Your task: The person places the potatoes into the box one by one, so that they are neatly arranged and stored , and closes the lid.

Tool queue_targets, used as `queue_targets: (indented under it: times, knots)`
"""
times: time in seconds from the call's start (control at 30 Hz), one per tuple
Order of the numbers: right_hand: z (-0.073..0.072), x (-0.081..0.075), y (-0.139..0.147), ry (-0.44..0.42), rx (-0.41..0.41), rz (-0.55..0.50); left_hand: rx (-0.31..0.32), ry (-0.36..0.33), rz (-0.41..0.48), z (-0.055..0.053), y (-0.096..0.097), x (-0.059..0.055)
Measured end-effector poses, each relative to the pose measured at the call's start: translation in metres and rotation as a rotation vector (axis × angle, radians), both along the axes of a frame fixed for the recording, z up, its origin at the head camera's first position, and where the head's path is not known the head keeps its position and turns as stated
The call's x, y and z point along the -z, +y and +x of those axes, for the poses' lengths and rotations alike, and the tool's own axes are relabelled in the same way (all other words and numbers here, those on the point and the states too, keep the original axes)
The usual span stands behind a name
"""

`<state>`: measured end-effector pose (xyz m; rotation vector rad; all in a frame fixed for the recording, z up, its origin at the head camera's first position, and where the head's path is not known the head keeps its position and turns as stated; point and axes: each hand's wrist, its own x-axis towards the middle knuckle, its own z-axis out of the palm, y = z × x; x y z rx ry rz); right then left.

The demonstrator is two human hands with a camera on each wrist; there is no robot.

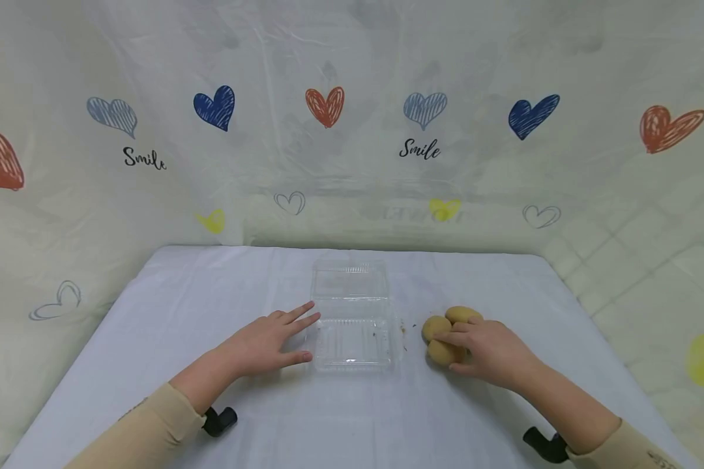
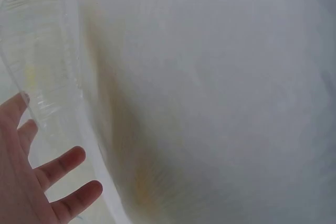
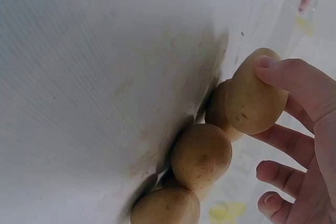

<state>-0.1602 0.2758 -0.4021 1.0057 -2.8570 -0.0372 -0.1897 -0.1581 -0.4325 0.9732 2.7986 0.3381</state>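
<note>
A clear plastic clamshell box (image 1: 352, 342) lies unfolded on the white table, its lid (image 1: 350, 281) flipped toward the back. My left hand (image 1: 264, 343) is at the box's left side, fingers spread and fairly straight, the fingertips at its edge; whether they touch is hard to tell. My right hand (image 1: 495, 352) pinches a potato (image 3: 252, 98) between thumb and fingers, right of the box. Against it and beside it lie several other potatoes (image 3: 202, 153), bunched together on the cloth. In the head view the right hand partly covers this cluster.
White cloth (image 1: 305, 423) covers the table. Small dark crumbs (image 1: 403, 329) are scattered between the box and the potatoes. Behind the table hangs a pale curtain (image 1: 352, 169) printed with hearts. Black wrist mounts (image 1: 220, 421) stick out under both sleeves.
</note>
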Motion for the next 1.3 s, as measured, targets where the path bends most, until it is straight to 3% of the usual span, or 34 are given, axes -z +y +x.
queue_targets:
  times: [0.23,0.37,0.6,0.97,1.3]
  knots:
    - [-0.001,-0.007,-0.001,-0.091,0.063,-0.023,-0.008,-0.013,0.010,0.001,0.000,0.000]
    - [-0.005,-0.016,-0.003,-0.126,0.060,-0.050,-0.009,-0.017,0.013,0.000,0.000,0.000]
    - [-0.019,-0.031,-0.015,-0.203,0.025,-0.091,-0.007,-0.008,0.006,0.000,0.001,0.001]
    - [-0.040,-0.041,-0.048,-0.360,0.084,-0.201,-0.009,0.016,-0.010,0.002,0.002,-0.001]
    - [-0.050,-0.037,-0.091,-0.374,-0.012,-0.142,-0.006,0.021,-0.011,0.003,0.003,0.002]
